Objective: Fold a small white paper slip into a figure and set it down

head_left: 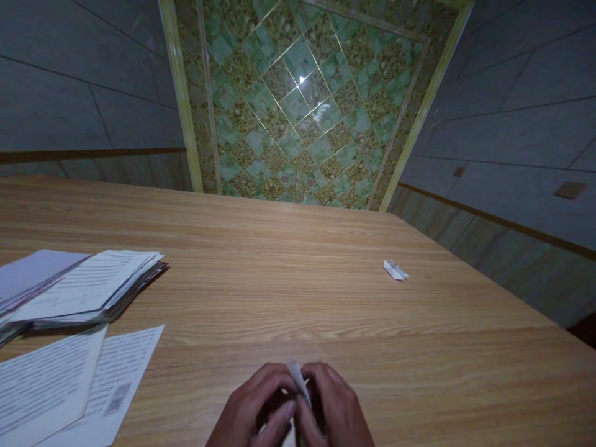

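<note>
left hand (256, 403) and right hand (341, 406) together, pinching thin white paper (298, 376), stripy wood table (279, 279), little pointy folded shape (395, 270), flat printed sheets (125, 360)

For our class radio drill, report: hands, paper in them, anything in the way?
Left hand, right hand together, holding white paper. Paper mostly hidden in grip. No obstruction seen; printed sheets aside, left.

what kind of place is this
Probably an indoor room in a home or office, though which is unclear. A wood-grain table fills the foreground, with stacked papers on its left, and beyond it stand tiled walls and a patterned green panel.
</note>
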The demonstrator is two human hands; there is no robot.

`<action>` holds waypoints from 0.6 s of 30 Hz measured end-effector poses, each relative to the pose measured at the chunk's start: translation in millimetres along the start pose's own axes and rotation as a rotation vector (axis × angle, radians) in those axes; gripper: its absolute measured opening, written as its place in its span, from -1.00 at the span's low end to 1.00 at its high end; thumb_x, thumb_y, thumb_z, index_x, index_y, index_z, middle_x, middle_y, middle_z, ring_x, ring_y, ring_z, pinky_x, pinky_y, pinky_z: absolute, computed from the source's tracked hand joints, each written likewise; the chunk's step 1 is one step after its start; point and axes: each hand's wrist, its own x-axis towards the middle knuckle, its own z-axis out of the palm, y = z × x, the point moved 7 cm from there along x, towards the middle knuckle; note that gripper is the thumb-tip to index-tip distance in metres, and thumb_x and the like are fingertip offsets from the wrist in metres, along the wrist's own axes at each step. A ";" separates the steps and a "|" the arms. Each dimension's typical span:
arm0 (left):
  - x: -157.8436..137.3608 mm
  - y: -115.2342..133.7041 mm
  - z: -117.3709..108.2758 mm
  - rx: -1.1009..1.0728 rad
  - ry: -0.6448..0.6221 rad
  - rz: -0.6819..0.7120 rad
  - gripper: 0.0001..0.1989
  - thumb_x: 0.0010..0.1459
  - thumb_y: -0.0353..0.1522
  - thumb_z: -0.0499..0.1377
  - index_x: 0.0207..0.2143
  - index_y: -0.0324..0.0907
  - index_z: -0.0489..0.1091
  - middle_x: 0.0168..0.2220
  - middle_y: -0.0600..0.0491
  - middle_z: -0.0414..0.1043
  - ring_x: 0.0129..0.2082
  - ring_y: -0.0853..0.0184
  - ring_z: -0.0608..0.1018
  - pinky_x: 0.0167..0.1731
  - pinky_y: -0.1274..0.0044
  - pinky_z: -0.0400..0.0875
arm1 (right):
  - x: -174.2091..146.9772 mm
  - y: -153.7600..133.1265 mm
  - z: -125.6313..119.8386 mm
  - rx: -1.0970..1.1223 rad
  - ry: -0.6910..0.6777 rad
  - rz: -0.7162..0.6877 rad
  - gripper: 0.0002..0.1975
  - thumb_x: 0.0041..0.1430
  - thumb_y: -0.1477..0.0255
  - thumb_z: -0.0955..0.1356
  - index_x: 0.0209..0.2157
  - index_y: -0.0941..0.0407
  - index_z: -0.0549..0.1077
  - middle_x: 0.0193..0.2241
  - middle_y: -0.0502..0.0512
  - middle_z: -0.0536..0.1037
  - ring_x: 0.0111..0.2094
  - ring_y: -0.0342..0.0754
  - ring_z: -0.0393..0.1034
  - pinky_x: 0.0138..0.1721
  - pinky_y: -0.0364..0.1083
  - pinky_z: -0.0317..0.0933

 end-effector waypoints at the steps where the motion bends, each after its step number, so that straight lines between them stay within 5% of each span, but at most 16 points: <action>1: -0.3 -2.8 1.2 -0.036 -0.002 -0.035 -0.88 0.31 -0.35 0.13 -0.22 -0.06 0.48 -0.20 0.01 0.58 -0.19 0.25 0.62 -0.16 0.53 0.49 | -0.4 -1.6 0.7 -0.016 0.011 -0.020 -0.78 0.17 0.60 0.24 -0.20 0.09 0.43 -0.38 0.09 0.59 -0.37 0.01 0.52 -0.36 -0.12 0.36; 9: -3.8 -28.6 14.7 -0.374 0.057 -0.291 -0.85 0.16 -0.27 0.25 -0.37 -0.15 0.41 -0.41 0.05 0.50 -0.39 0.24 0.58 -0.39 0.51 0.43 | -2.6 -5.1 7.4 0.094 -0.041 -0.006 -0.56 0.01 0.58 0.31 -0.03 0.07 0.38 -0.35 0.03 0.60 -0.43 -0.04 0.48 -0.38 -0.15 0.31; 18: -5.6 -36.8 9.4 -0.481 0.105 -0.253 -0.76 0.27 -0.14 0.21 -0.26 -0.12 0.39 -0.37 0.07 0.52 -0.35 0.28 0.59 -0.35 0.53 0.43 | -1.7 7.7 14.4 0.391 -0.208 0.165 -0.60 0.31 0.22 0.29 0.10 0.09 0.37 -0.55 -0.08 0.39 -0.57 -0.11 0.29 -0.55 -0.20 0.09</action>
